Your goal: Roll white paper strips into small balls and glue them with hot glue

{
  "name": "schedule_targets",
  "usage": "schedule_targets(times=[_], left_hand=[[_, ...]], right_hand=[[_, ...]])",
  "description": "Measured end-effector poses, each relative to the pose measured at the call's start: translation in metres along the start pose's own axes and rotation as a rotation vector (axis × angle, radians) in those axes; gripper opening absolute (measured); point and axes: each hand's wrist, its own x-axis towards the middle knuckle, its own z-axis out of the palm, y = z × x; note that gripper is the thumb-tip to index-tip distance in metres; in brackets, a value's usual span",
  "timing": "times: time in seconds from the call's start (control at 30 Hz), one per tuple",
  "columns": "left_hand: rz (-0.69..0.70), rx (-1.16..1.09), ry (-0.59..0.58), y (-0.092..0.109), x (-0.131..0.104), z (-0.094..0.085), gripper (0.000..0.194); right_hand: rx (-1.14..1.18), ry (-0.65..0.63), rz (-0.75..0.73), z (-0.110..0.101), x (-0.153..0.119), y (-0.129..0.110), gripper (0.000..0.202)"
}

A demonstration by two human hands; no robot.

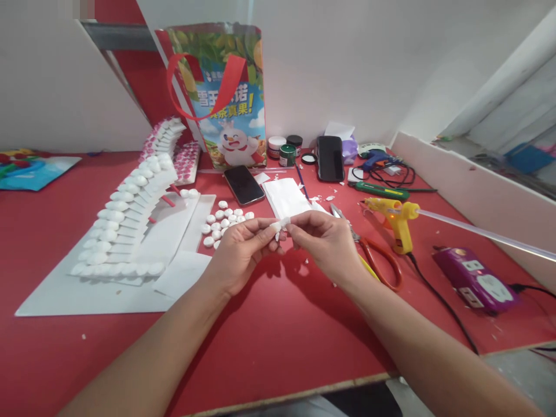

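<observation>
Over the red table (269, 324), my left hand (243, 246) and my right hand (328, 240) meet with their fingertips together. Both pinch a small crumpled white piece (280, 226), which looks like paper; the fingers hide part of it. Just beyond my left hand lies a cluster of round white discs (217, 220). To the left, a curved white model (125, 214) edged with rows of similar discs stands on a white board (52, 295). Past my fingers lies a stack of white paper (286, 198). Close by my right hand are orange-handled scissors (384, 263), partly covered by it.
A yellow glue gun (397, 220) with a long glue stick and a purple power socket (475, 281) lie right, their cords trailing. Behind are two phones (244, 185), paint jars (286, 155), a green-handled tool (377, 190) and a tall printed bag (230, 98).
</observation>
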Motion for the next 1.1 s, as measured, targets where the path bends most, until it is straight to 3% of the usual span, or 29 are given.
schedule_targets(times=[0.23, 0.87, 1.1], left_hand=[[-0.028, -0.030, 0.050, 0.000, -0.001, 0.004, 0.021], [-0.006, 0.059, 0.143, -0.005, -0.001, 0.002, 0.029], [0.039, 0.102, 0.185, -0.005, 0.001, 0.001, 0.031]], right_hand=[[-0.090, 0.003, -0.046, 0.002, -0.003, 0.004, 0.010], [-0.465, 0.014, -0.467, 0.000, -0.002, 0.012, 0.016], [-0.392, 0.011, -0.398, 0.002, -0.005, 0.009, 0.020]])
